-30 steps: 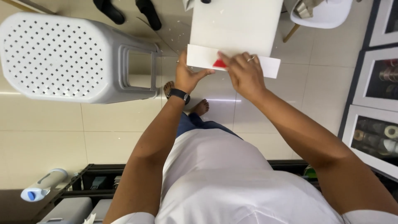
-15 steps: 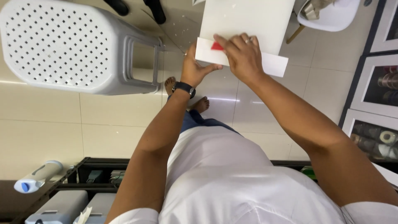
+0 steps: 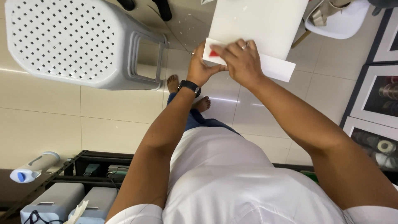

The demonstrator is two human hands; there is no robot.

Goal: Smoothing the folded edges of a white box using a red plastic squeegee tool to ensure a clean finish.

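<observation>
Shifted slightly leftward since before, both hands pinch the long white paper strip with a red mark [image 3: 271,66], left hand [image 3: 201,68] at its near end, right hand [image 3: 240,60] pressing mid-strip, its long axis running rightward along the white bench [image 3: 265,20] edge.

The card [image 3: 275,68] under my right hand [image 3: 240,62] looks like matt white paper, smooth, with a small red patch [image 3: 213,53]. My left hand [image 3: 201,68] touches its edge. The board [image 3: 257,25] beneath looks matt and white, its material unclear. The floor tiles [image 3: 49,116] are glossy and cream. The stool [image 3: 78,41] is matt grey plastic, perforated. My shirt [image 3: 232,182] is soft white cloth.
</observation>
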